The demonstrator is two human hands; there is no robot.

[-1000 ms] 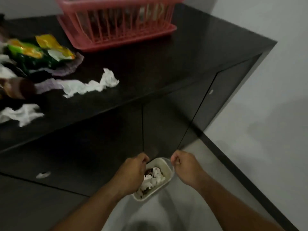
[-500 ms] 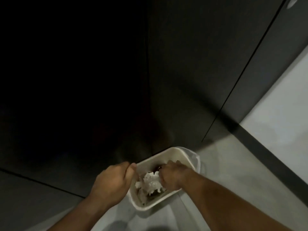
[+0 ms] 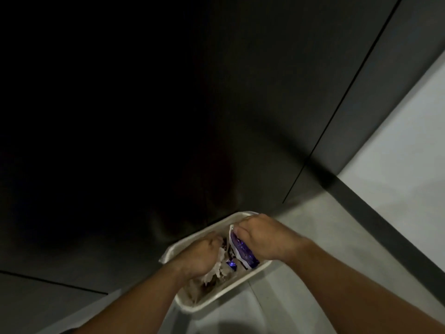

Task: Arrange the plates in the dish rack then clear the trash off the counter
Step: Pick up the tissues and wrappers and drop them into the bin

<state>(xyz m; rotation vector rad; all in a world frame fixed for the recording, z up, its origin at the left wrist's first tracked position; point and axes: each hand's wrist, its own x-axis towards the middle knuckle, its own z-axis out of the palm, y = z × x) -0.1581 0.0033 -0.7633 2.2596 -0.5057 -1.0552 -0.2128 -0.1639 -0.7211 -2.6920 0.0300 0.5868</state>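
Note:
A small white trash bin point(image 3: 224, 298) stands on the floor against the dark cabinet. Crumpled white tissue point(image 3: 218, 267) and wrapper scraps lie inside it. My right hand point(image 3: 262, 237) grips a purple and white wrapper point(image 3: 242, 249) over the bin's right side. My left hand point(image 3: 197, 257) is curled down inside the bin on the tissue; whether its fingers grip the tissue is hidden. The counter top, the plates and the dish rack are out of view.
Dark cabinet doors point(image 3: 216, 92) fill the upper frame right behind the bin. Pale grey floor point(image 3: 313, 225) runs to the right, with a dark skirting board point(image 3: 385, 230) below a light wall point(image 3: 409, 141).
The view dropped from the counter to the bin on the floor. Both hands came down from the rim into the bin, and the purple wrapper now shows in my right hand.

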